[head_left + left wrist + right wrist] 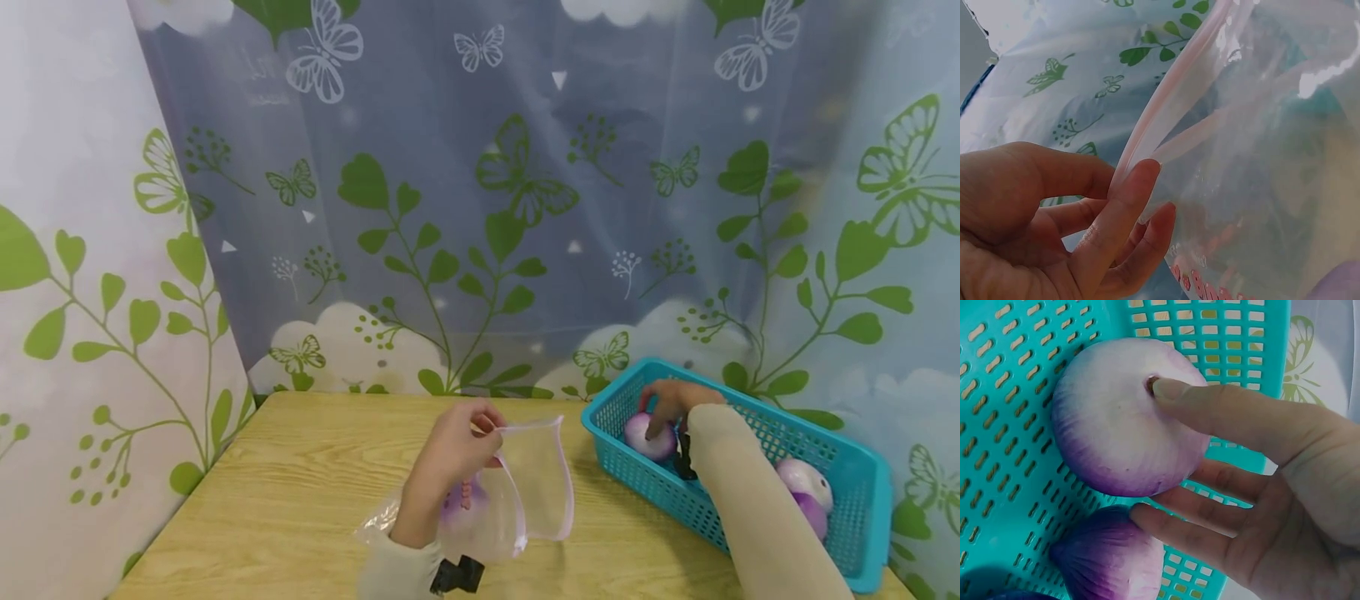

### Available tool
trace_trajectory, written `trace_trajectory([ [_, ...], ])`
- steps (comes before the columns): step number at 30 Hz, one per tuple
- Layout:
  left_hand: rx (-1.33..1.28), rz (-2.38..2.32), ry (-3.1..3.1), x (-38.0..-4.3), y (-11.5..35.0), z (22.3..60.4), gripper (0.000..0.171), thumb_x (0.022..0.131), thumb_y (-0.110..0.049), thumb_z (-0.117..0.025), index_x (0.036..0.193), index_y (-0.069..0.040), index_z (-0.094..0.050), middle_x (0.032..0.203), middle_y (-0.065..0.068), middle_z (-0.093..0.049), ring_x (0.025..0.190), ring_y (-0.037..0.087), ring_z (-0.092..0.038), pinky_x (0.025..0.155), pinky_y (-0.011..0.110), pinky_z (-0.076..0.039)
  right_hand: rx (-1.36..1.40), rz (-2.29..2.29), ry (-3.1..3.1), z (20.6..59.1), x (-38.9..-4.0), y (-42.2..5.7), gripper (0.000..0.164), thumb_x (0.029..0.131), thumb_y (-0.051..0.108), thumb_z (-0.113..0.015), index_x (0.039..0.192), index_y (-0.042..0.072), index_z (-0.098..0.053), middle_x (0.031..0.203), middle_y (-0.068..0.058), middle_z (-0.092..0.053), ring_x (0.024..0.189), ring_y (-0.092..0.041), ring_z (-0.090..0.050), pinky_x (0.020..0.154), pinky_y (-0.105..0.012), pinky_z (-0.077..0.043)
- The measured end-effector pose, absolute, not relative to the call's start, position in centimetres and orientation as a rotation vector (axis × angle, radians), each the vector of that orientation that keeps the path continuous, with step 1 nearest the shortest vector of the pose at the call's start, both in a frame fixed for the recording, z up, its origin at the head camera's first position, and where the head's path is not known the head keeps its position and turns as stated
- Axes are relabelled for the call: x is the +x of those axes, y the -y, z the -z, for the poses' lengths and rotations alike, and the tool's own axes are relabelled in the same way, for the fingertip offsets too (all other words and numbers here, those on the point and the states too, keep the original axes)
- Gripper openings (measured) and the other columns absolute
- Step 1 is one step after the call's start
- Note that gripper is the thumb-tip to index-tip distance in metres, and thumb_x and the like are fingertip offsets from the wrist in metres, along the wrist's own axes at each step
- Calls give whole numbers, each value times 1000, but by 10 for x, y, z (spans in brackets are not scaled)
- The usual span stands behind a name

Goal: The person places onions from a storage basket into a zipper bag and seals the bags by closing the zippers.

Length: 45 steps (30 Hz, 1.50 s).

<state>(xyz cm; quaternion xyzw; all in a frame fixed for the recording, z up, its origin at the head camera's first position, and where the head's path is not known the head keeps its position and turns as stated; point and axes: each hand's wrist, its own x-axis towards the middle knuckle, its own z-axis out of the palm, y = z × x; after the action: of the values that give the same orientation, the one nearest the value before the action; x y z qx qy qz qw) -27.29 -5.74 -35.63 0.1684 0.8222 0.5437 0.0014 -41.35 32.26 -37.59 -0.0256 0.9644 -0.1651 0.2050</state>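
My left hand point(450, 442) pinches the upper edge of a clear zip bag point(543, 475) with a pink seal strip. Its mouth gapes toward the right; red lettering shows on its side in the left wrist view, and a purple thing point(1340, 284) shows through the plastic, its kind unclear. Inside the turquoise basket point(873, 521), my right hand point(675, 400) holds a purple-and-white onion point(1122, 419), thumb on its end and fingers at its lower side. Another onion point(1119, 556) lies just below those fingers in the right wrist view.
More purple-and-white onions point(804, 483) lie at the basket's right end, partly behind my right forearm. The basket stands at the right of the wooden table point(300, 467). A patterned curtain point(465, 292) hangs behind the table's back edge.
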Motion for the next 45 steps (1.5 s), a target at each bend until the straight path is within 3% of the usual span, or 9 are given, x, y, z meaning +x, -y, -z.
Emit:
trace_trajectory([
  [7, 522, -1638, -2598, -272, 56, 360, 11, 92, -1, -62, 102, -1, -67, 101, 17, -64, 64, 17, -69, 65, 34, -64, -127, 588, -2623, 378, -414, -328, 53, 84, 15, -82, 134, 11, -64, 150, -31, -41, 108, -33, -65, 84, -46, -61],
  [12, 519, -1634, -2572, -271, 56, 361, 10, 92, -1, -63, 101, -1, -68, 98, 17, -63, 64, 18, -69, 65, 33, -64, -173, 699, -2585, 373, -411, -331, 59, 88, 11, -79, 142, 2, -58, 151, -37, -37, 119, -42, -63, 91, -50, -61],
  [17, 518, -1620, -2565, -270, 56, 361, 9, 92, -1, -64, 100, -2, -68, 97, 16, -63, 63, 18, -70, 66, 36, -64, -189, 722, -2576, 358, -404, -330, 63, 89, 10, -77, 145, -2, -51, 150, -38, -34, 118, -42, -63, 90, -49, -62],
  [22, 521, -1624, -2566, -271, 55, 361, 8, 92, 0, -64, 100, -1, -67, 95, 15, -63, 62, 18, -69, 66, 36, -64, -286, 708, -2599, 339, -400, -330, 64, 90, 16, -77, 145, -4, -50, 146, -37, -40, 118, -40, -63, 90, -51, -62],
  [31, 506, -1630, -2563, -272, 55, 360, 9, 92, -1, -63, 100, -1, -67, 96, 15, -62, 63, 18, -70, 66, 35, -64, -395, 760, -2598, 312, -392, -319, 61, 89, 18, -79, 141, -4, -54, 121, -29, -59, 104, -30, -67, 86, -49, -63],
  [45, 472, -1650, -2598, -276, 52, 363, 10, 91, -1, -63, 100, -2, -68, 96, 15, -64, 62, 15, -70, 67, 37, -64, -607, 711, -2658, 289, -343, -266, 57, 87, 27, -82, 137, 8, -63, 112, -16, -65, 92, -20, -66, 75, -37, -63],
])
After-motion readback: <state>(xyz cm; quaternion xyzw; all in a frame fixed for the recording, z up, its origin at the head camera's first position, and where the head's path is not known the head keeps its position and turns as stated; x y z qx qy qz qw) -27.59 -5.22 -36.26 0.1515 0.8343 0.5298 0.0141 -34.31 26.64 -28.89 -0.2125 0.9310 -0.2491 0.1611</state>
